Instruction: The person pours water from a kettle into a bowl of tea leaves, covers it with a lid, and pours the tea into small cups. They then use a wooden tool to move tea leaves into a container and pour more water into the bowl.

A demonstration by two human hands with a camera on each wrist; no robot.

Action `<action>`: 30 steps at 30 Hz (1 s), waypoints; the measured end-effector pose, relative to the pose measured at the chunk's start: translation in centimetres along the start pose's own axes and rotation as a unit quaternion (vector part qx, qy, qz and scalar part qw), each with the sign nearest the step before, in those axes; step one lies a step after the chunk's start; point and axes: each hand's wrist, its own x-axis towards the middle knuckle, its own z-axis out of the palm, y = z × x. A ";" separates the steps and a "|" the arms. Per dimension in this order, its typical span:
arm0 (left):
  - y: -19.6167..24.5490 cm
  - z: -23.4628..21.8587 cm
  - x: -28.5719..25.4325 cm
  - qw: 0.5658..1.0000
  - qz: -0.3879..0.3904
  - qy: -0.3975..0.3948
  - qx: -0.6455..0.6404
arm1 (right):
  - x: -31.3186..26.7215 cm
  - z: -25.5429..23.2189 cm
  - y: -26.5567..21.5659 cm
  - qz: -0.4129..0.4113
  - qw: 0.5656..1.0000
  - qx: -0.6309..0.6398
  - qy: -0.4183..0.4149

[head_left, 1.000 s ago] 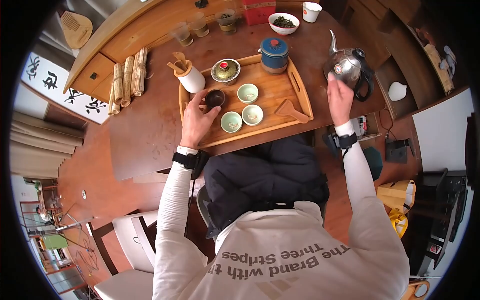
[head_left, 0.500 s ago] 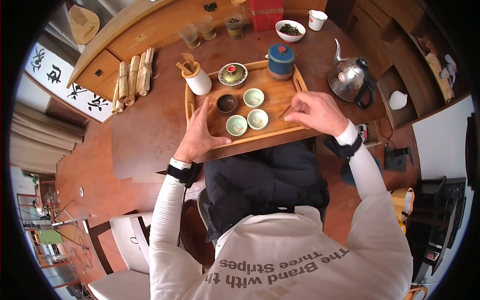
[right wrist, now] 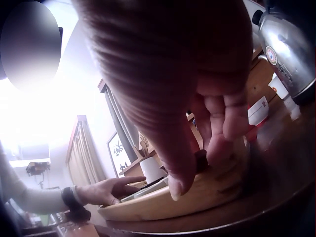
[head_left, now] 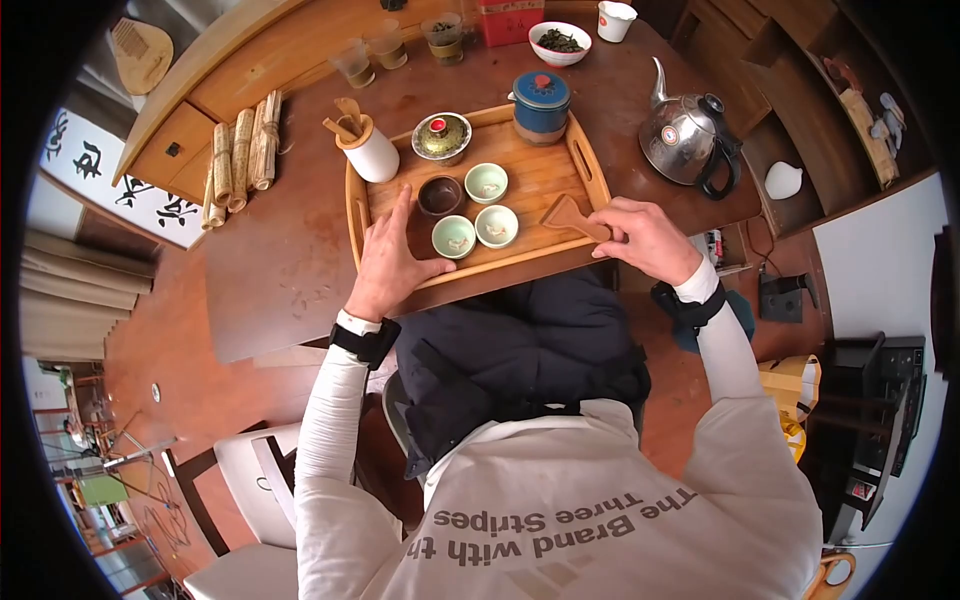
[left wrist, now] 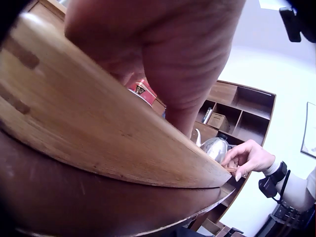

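My right hand (head_left: pixel 650 238) pinches the handle end of a brown wooden scoop-like piece (head_left: pixel 566 214) with a flared end, at the right front of the wooden tray (head_left: pixel 545 246). Fingers extended, my left hand (head_left: pixel 388 262) lies over the tray's left front corner, thumb along the front rim. Its fingertips are beside a dark brown cup (head_left: pixel 440 195). Three pale green cups, a back one (head_left: pixel 486 183), a right one (head_left: pixel 497 227) and a left one (head_left: pixel 453 237), stand close by it. In the left wrist view, the tray wall (left wrist: pixel 98 108) fills the area below the left hand.
On the tray also stand a lidded bowl (head_left: pixel 441 140), a blue lidded pot (head_left: pixel 541 108) and a white holder (head_left: pixel 372 155) with wooden tools. A steel kettle (head_left: pixel 682 140) is at right. Bamboo rolls (head_left: pixel 243 155), glasses (head_left: pixel 388 48) and a bowl of leaves (head_left: pixel 560 46) line the back.
My left hand let go of the dark cup and moved to the tray's front corner. My right hand came from beside the kettle to the scoop-like piece and took its handle.
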 end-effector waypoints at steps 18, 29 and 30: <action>-6.0 -2.3 3.4 0.979 -0.052 0.155 -0.120 | 4.9 -3.7 2.5 -0.009 1.000 0.019 0.013; -2.5 -4.2 4.6 0.900 -0.118 0.114 -0.403 | 3.1 -4.3 5.8 0.091 0.983 0.161 -0.021; -2.4 -3.9 4.6 0.882 -0.122 0.169 -0.422 | 3.5 -4.3 5.3 0.092 0.987 0.132 -0.019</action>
